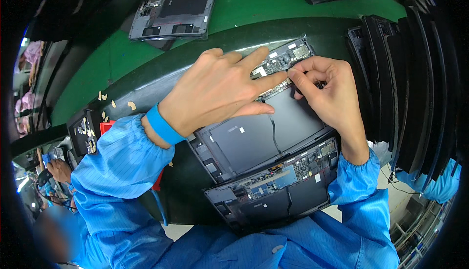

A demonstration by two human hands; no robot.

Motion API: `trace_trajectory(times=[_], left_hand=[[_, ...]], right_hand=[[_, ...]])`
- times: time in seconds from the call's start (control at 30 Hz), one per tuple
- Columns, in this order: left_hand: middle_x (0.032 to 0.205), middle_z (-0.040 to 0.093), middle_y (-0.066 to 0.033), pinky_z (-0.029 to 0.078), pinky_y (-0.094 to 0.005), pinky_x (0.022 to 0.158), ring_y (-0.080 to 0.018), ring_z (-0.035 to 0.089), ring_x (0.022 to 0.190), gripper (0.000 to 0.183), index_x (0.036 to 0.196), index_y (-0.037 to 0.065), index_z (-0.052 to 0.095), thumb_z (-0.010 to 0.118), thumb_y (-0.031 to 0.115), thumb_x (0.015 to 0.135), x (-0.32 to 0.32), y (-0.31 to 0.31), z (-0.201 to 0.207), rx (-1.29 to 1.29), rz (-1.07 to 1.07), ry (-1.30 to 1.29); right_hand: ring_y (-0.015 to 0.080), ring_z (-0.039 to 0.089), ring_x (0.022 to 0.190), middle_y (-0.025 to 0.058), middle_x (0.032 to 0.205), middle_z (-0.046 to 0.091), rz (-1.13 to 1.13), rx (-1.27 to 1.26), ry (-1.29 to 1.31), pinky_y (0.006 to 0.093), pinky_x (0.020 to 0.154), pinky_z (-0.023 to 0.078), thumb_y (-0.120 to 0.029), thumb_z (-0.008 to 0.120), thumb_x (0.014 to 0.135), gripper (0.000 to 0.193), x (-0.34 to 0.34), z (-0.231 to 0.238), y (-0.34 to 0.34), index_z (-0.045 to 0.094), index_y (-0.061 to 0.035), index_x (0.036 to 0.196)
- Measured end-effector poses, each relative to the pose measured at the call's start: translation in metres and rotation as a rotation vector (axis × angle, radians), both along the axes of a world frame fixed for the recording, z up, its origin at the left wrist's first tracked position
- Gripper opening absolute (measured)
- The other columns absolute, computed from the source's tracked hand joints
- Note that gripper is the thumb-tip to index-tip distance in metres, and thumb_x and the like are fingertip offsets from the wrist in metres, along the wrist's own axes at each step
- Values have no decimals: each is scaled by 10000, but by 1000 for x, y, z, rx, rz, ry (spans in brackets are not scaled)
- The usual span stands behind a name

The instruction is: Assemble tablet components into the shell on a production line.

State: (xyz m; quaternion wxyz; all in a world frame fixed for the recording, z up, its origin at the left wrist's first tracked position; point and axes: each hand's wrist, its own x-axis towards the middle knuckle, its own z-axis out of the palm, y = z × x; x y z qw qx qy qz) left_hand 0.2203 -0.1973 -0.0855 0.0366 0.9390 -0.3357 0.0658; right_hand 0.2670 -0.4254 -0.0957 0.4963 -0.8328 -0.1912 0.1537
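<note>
A dark green table [181, 191] is carrying the work, its far ends curving away into the dark rim. At the centre, an opened laptop [256, 139] is lying with its long axis running from 8 to 2 o'clock, both hands hiding part of it. A second opened laptop [273, 186] is lying just beside it at 6 o'clock, pointing the same way.

The left hand [222, 81] is reaching in from 8 o'clock, palm down, its grip spreading wide; I cannot tell whether its fingertips are pressing. The right hand [327, 86], coming from 5 o'clock, is bringing thumb and index finger together; I cannot tell whether they are holding anything.

The circuit board [278, 63] is facing 11 o'clock, fingers covering its middle. A black cable [274, 134] is running toward 6 o'clock.
</note>
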Motion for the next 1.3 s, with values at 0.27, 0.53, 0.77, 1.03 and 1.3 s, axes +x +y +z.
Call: trace_trajectory(times=[0.27, 0.53, 0.77, 1.03, 1.3], left_hand=[[1335, 611, -108, 570, -341, 701, -251, 729, 832, 549, 1290, 280, 661, 649, 617, 856, -2, -6, 4, 38, 40, 116], [1358, 602, -107, 570, -373, 746, -271, 718, 940, 562, 1302, 245, 656, 681, 578, 851, -5, -13, 16, 84, 60, 116], [1131, 720, -143, 531, -417, 905, -326, 693, 1066, 439, 1184, 36, 657, 806, 249, 830, 2, -57, 14, -568, 36, 184], [944, 749, -171, 570, -394, 795, -331, 724, 897, 201, 997, 12, 776, 781, 154, 855, 7, -81, 3, -629, 150, 277], [919, 743, -125, 540, -411, 769, -306, 683, 870, 174, 978, 26, 779, 761, 146, 855, 6, -91, 3, -403, 27, 80]], right_hand=[[273, 740, 646, 202, 665, 694, -41, -174, 92, 370, 567, 535, -183, 653, 959, 256, -2, 15, 3, 668, 72, 982], [395, 698, 683, 236, 697, 674, -190, -343, -191, 469, 646, 513, -190, 611, 985, 269, -2, 32, -13, 574, 38, 1122], [98, 634, 620, 69, 801, 694, -39, 225, 190, 231, 522, 480, -61, 607, 989, 170, 10, 10, -37, 596, 3, 1145], [94, 616, 596, 79, 780, 684, -230, 408, 49, 245, 500, 482, -139, 629, 996, 179, 43, -35, -57, 604, 15, 1084], [103, 641, 619, 74, 788, 698, -252, 412, 57, 257, 518, 499, -191, 646, 980, 209, 48, -41, -57, 630, 3, 1055]])
